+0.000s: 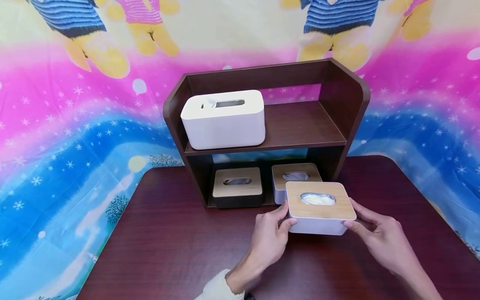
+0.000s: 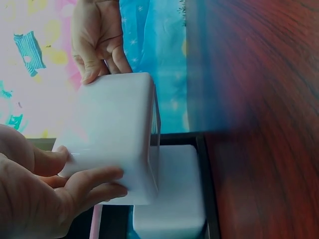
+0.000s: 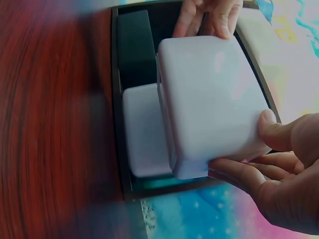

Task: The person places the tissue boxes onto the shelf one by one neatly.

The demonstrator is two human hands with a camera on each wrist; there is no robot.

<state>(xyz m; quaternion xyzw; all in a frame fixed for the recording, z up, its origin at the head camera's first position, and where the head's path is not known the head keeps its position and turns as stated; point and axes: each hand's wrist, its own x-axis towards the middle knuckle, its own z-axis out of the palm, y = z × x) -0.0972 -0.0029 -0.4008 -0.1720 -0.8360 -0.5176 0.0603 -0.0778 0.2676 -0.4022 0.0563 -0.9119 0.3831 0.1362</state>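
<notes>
Between both hands is a white tissue box point(image 1: 318, 225) with a light wood lid and an oval slot with tissue showing. My left hand point(image 1: 268, 237) grips its left end, thumb on the front face. At the right end, my right hand point(image 1: 386, 237) holds it the same way, thumb at the front corner. In the head view the box overlaps a second white wood-lidded tissue box point(image 1: 278, 189) on the lower shelf. Left of that one sits a black tissue box point(image 1: 238, 201) with a wood lid. Both wrist views show the held box's white side point(image 2: 112, 129) close up.
A dark brown two-tier shelf point(image 1: 300, 125) stands at the back of the reddish-brown table point(image 1: 180, 250). On its upper tier, at the left, is a larger all-white tissue box point(image 1: 226, 129) with a slotted top. A colourful printed cloth point(image 1: 93, 125) hangs behind.
</notes>
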